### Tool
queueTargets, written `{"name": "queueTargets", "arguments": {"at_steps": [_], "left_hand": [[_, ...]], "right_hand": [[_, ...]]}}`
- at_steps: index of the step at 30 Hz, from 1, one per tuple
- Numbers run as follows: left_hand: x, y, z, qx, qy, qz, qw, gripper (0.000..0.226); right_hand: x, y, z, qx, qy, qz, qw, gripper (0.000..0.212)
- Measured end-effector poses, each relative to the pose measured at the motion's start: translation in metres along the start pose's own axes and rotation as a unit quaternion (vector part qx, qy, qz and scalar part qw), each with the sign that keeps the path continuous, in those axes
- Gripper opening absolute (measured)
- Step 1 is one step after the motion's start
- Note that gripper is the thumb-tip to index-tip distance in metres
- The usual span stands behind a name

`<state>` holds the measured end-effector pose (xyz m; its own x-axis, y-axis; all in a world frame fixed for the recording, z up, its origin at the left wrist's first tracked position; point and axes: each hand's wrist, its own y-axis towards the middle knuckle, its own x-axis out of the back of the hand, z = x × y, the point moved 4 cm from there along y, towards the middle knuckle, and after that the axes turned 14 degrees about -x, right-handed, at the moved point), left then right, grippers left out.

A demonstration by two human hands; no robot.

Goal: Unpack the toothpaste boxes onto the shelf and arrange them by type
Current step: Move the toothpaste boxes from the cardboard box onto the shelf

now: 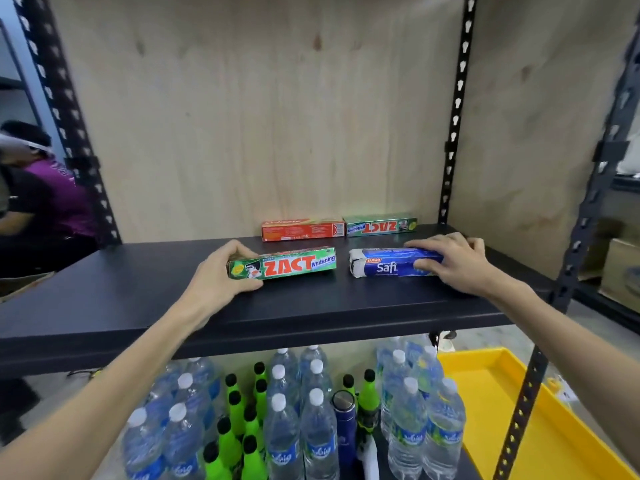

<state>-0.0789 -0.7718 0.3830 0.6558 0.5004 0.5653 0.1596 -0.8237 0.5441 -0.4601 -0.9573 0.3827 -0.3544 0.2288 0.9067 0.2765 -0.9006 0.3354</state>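
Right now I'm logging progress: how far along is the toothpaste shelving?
Done: a red box and a green Zact box stand along the back of the shelf. In hand: the left hand grips a second Zact box, the right hand a blue Safi box. Left: the two Zact boxes sit apart, so grouping isn't finished.

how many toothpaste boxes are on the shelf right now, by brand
Zact, green: 2, the front Zact box gripped by the left hand and the back Zact box
Colgate, red: 1, the Colgate box
Safi, blue: 1, the Safi box held by the right hand
Total: 4
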Motion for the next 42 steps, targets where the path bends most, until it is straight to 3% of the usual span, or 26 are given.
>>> {"name": "queueTargets", "arguments": {"at_steps": [8, 18, 23, 28, 34, 42], "left_hand": [[-0.029, 0.048, 0.008, -0.050, 0.097, -0.022, 0.994, 0.022], [-0.082, 0.134, 0.042, -0.089, 0.146, -0.018, 0.985, 0.036], [-0.085, 0.147, 0.048, -0.108, 0.171, -0.023, 0.979, 0.029], [-0.081, 0.151, 0.057, -0.061, 0.092, -0.051, 0.993, 0.033], [-0.078, 0.144, 0.059, 0.022, 0.068, -0.081, 0.994, 0.079], [-0.075, 0.133, 0.057, 0.058, -0.008, -0.063, 0.996, 0.058]], "right_hand": [[-0.022, 0.056, -0.004, -0.007, 0.048, -0.010, 0.999, 0.045], [-0.044, 0.124, -0.014, -0.033, 0.066, -0.020, 0.997, 0.056], [-0.054, 0.148, -0.014, -0.029, 0.065, -0.012, 0.997, 0.054], [-0.059, 0.153, -0.017, -0.025, 0.066, -0.023, 0.997, 0.050], [-0.054, 0.142, -0.013, -0.019, 0.040, -0.078, 0.996, 0.053], [-0.041, 0.105, 0.005, 0.002, -0.015, -0.144, 0.990, 0.064]]}}
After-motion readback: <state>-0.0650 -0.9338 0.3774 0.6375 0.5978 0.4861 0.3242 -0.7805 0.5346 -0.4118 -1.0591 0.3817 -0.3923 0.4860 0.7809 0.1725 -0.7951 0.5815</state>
